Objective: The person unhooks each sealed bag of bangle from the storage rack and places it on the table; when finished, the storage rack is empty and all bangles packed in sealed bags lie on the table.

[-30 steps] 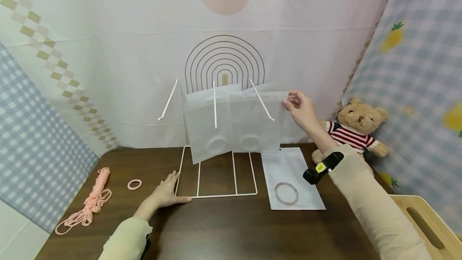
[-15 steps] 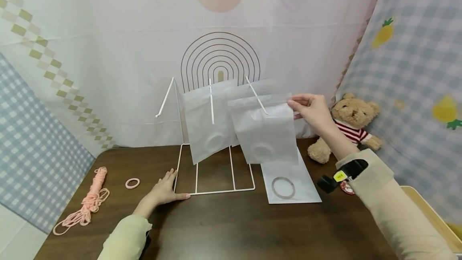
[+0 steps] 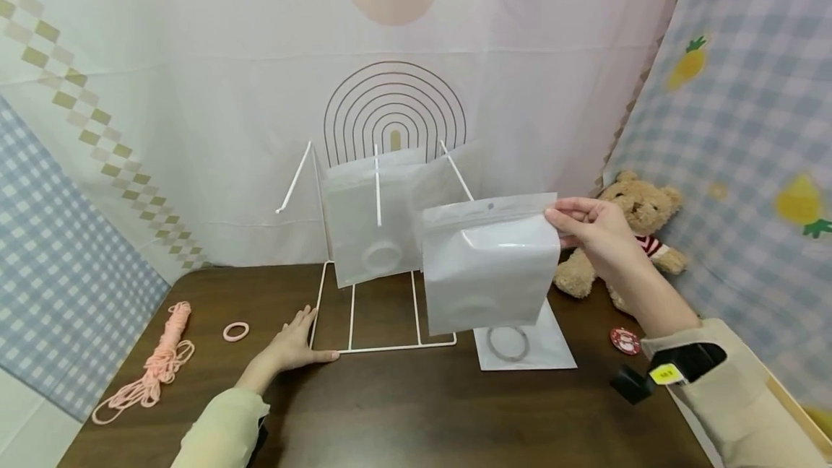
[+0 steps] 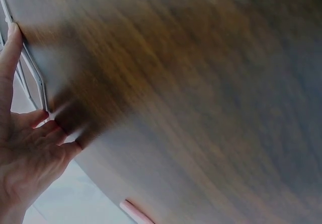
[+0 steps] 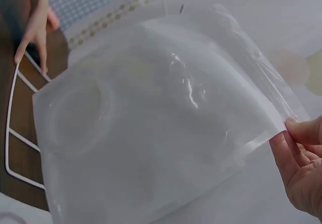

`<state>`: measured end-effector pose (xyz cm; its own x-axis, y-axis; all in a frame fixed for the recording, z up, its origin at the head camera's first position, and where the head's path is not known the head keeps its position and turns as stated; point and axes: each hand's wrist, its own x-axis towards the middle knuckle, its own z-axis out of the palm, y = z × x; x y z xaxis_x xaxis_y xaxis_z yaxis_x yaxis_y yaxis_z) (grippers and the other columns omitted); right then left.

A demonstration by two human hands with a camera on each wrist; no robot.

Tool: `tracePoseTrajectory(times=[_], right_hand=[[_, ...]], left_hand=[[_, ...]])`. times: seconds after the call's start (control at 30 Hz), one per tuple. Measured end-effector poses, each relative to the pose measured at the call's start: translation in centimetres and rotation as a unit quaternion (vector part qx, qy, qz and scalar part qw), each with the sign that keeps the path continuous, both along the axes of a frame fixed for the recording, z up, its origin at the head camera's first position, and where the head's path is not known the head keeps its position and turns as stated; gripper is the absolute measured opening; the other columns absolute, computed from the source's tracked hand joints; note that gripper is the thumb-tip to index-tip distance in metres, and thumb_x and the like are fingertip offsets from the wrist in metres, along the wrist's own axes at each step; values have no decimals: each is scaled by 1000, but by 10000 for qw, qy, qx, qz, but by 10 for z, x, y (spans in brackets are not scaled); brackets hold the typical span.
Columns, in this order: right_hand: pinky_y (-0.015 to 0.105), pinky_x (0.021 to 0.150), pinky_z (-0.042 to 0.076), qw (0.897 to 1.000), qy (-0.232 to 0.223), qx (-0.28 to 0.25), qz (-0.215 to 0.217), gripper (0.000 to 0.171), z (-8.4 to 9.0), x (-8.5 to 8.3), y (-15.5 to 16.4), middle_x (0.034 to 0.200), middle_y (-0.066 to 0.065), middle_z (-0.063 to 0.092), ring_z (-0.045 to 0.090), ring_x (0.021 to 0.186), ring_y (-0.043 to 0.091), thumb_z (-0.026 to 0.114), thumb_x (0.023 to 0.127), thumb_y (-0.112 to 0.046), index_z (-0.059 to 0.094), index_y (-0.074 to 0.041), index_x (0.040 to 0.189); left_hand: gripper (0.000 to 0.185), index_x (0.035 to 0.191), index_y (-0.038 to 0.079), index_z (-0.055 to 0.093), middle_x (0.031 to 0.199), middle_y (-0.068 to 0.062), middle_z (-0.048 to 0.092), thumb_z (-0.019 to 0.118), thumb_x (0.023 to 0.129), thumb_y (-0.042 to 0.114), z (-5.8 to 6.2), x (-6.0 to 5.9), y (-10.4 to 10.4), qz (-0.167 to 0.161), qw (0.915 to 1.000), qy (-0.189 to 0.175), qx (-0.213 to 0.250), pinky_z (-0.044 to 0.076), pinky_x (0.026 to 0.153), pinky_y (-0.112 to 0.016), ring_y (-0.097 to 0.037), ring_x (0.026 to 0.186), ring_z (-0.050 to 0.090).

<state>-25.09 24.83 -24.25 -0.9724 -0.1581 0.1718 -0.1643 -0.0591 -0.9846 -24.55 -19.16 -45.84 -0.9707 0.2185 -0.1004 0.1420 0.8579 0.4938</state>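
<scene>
1. Right hand (image 3: pixel 594 230), right of centre, pinches the top right corner of a frosted white zip pouch (image 3: pixel 490 266) between curled fingers (image 5: pixel 297 151); pouch hangs in the air, clear of the white wire rack (image 3: pixel 380 251).
2. Left hand (image 3: pixel 292 345), lower left, lies flat with straight fingers on the dark wooden table (image 3: pixel 403 410), touching the rack's base.
3. 1 more frosted pouch (image 3: pixel 367 219) hangs on the rack's middle prong.

three frosted pouches (image 3: pixel 490 266), one wire rack (image 3: pixel 383 251), one teddy bear (image 3: pixel 640 237), one pink cord bundle (image 3: pixel 152 370).
</scene>
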Motion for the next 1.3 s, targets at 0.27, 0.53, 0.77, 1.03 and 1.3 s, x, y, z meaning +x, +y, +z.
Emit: tracePoseTrajectory(times=[0.27, 0.53, 0.77, 1.03, 1.3], right_hand=[[20, 52, 52, 9900, -17, -1173, 788, 22, -23, 29, 19, 78, 0, 72, 66, 62, 9, 52, 88, 4, 70, -8, 86], [20, 65, 54, 9835, -1344, -376, 1151, 25, -100, 45, 35, 83, -8, 69, 65, 74, 4, 49, 92, -3, 69, -18, 88], [23, 66, 55, 9728, -2035, 998, 476, 18, -153, 38, 53, 82, -10, 64, 64, 74, 4, 54, 91, -13, 58, -2, 105], [29, 69, 56, 9445, -2402, 2113, 745, 52, -191, 40, 59, 83, -3, 65, 64, 75, 7, 56, 88, -14, 40, 23, 119], [28, 58, 56, 9183, -2501, 3034, 470, 31, -204, 45, 54, 73, 2, 61, 60, 63, 8, 61, 83, -8, 57, 16, 103]], left_hand=[[105, 139, -12, 21, 144, -35, 18, 72, 70, 48, 3, -6, -4, -73, 9999, 63, -98, 19, 103, -65, -50, 133, 18], [104, 138, -13, 22, 144, -35, 18, 72, 71, 48, 8, -12, -8, -131, 9997, 67, -207, 19, 103, -65, -50, 133, 17], [106, 139, -13, 20, 145, -35, 17, 72, 71, 49, 1, -11, -3, -129, 9998, -28, -159, 18, 104, -65, -49, 134, 16], [105, 138, -13, 22, 144, -36, 18, 73, 70, 47, -3, -6, 1, -47, 9999, 15, -103, 19, 103, -65, -51, 133, 18], [104, 139, -14, 20, 144, -36, 17, 72, 71, 47, -1, -8, 2, -90, 9999, -33, -97, 18, 104, -65, -50, 134, 16]])
